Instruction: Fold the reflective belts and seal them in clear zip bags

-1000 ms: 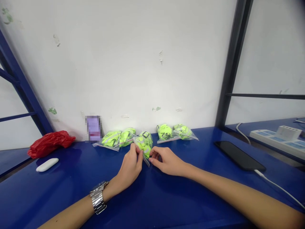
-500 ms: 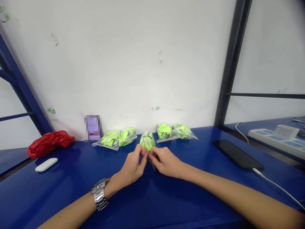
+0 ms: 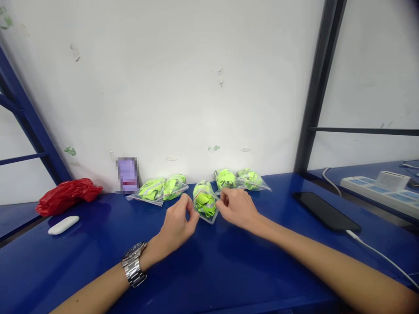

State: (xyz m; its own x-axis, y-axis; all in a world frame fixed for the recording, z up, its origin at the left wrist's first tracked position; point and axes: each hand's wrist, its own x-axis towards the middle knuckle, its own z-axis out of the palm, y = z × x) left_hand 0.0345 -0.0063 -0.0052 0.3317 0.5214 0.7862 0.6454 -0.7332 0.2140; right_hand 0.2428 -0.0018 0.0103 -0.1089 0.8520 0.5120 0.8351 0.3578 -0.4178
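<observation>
A clear zip bag (image 3: 204, 203) with a folded neon yellow-green reflective garment inside stands on the blue table between my hands, its red-lined seal running across the top. My left hand (image 3: 176, 222) pinches the bag's left edge, and my right hand (image 3: 235, 208) pinches its right edge. A steel wristwatch (image 3: 132, 265) sits on my left wrist. Behind the hands lie several similar bags, two to the left (image 3: 157, 189) and two to the right (image 3: 237, 179).
A red plastic bag (image 3: 67, 197), a white oblong object (image 3: 63, 225) and a pixelated purple item (image 3: 127, 175) stand to the left. A black smartphone (image 3: 325, 211) with a white cable lies to the right. A power strip (image 3: 373, 192) sits beyond it. A white wall backs the blue table (image 3: 229, 279).
My hands have moved apart and now hold the bag by its opposite edges. The bag has turned its broad face toward me, showing the garment inside.
</observation>
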